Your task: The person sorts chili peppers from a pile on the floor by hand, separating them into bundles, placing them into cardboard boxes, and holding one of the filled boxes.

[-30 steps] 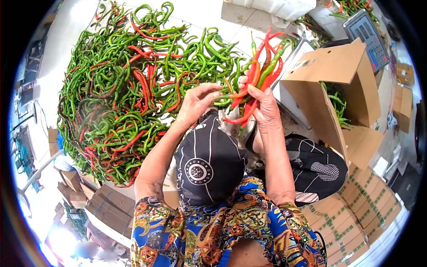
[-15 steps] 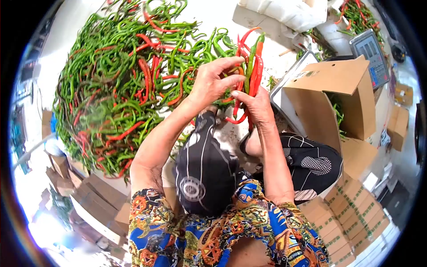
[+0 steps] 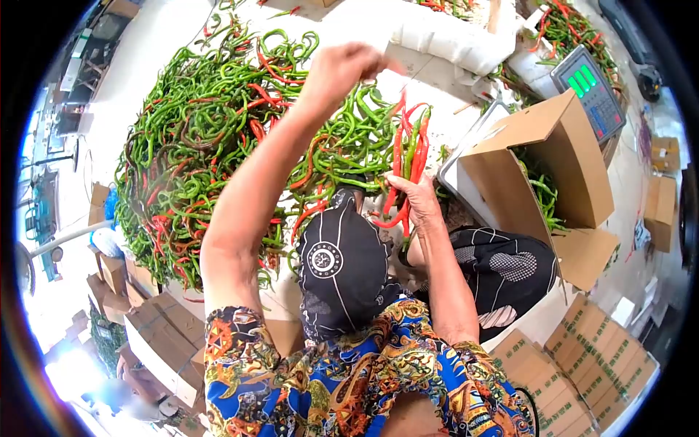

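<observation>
My right hand (image 3: 420,198) is wrapped round a bunch of long chili peppers (image 3: 418,149), mostly red with a green one among them. The bunch stands roughly upright, some red ends curling out below the thumb. My left hand (image 3: 348,67) is raised beyond the heap, its fingers closed and blurred by motion. A blurred red chili pepper (image 3: 395,67) sticks out from its fingertips. Below and left of that hand spreads a big heap of green and red chili peppers (image 3: 196,138).
An open cardboard box (image 3: 502,175) with green peppers inside stands at the right on a scale platform (image 3: 455,173). Its lit display (image 3: 588,91) is behind. White foam boxes (image 3: 451,36) lie at the back, and printed cartons (image 3: 597,357) at lower right.
My left hand has moved away from the bunch, up and to the left. My right hand keeps its hold on the peppers, slightly lower in view. The scale display now shows lit green digits.
</observation>
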### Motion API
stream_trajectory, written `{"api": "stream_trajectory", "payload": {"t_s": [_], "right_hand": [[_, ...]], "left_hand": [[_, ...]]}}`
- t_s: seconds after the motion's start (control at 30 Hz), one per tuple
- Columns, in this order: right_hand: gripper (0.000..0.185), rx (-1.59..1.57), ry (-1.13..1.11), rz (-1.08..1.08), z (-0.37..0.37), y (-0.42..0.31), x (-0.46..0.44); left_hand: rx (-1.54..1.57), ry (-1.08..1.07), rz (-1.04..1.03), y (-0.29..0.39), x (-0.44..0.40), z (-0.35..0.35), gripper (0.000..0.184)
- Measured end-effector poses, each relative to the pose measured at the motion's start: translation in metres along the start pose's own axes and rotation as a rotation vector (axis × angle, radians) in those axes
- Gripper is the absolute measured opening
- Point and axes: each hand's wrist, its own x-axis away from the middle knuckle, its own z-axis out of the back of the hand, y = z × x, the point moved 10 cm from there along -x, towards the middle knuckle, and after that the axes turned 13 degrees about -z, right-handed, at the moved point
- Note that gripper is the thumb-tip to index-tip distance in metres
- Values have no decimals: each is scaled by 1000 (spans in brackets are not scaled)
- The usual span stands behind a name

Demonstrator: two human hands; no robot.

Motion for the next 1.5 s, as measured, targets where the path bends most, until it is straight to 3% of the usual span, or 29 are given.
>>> {"api": "stream_trajectory", "payload": {"t_s": [0.07, 0.13, 0.17, 0.27, 0.3, 0.33, 0.37, 0.4, 0.43, 0.47, 0.5, 0.53, 0.57, 0.63, 0.67, 0.73, 0.8, 0.93, 1.07, 1.3, 1.5], "right_hand": [[25, -33, -22, 6, -8, -1, 2], [25, -55, 0, 48, -8, -8, 3], [23, -47, 33, 109, -11, -19, 7], [23, 120, 85, 194, -19, -48, 12], [23, 185, 130, 268, -23, -59, 13], [27, 276, 183, 368, -28, -71, 11], [28, 453, 283, 448, -37, -81, 16], [29, 632, 381, 531, -54, -92, 25], [36, 848, 355, 612, -88, -105, 35], [50, 1182, 355, 852, -114, -101, 37], [57, 1222, 266, 883, -124, -89, 32], [64, 1261, 170, 913, -148, -88, 45], [67, 1220, 98, 1049, -165, -92, 62], [48, 1179, 47, 1025, -173, -105, 85], [38, 1144, 76, 1027, -170, -112, 100], [22, 827, 156, 870, -141, -123, 110], [18, 711, 251, 719, -94, -118, 96], [20, 388, 114, 424, -47, -79, 54], [19, 398, -36, 262, -49, -33, 18], [25, 375, -334, -47, -91, 43, 17], [25, 504, -458, -236, -93, 105, 22]], "left_hand": [[216, 147, -414, 81, -43, 17, 27], [428, 238, -337, 105, -44, 23, 37], [336, 233, -260, 92, -43, 20, 46], [224, 22, 127, 9, 23, -34, 83], [84, -103, 191, -6, 47, -52, 93], [137, -196, 223, -21, 71, -74, 96], [266, -179, 218, -9, 91, -87, 90], [397, -215, 125, -2, 98, -102, 66], [473, -24, 226, -10, 100, -91, 52], [544, 174, 321, -20, 104, -75, 39], [721, 380, 271, -32, 103, -55, 27], [786, 475, 335, -55, 101, -40, 27], [912, 528, 274, -59, 97, -25, 27], [1111, 549, 134, -62, 97, 10, 26], [1138, 572, 168, -53, 105, 27, 25], [1136, 567, 40, -57, 118, 68, 25], [1201, 620, 34, -55, 141, 98, 26], [1314, 698, 12, -47, 195, 140, 26], [1379, 734, -31, -51, 249, 165, 29], [1122, 937, 89, -69, 391, 218, 38], [828, 1039, 298, 2, 599, 269, 34]]}}
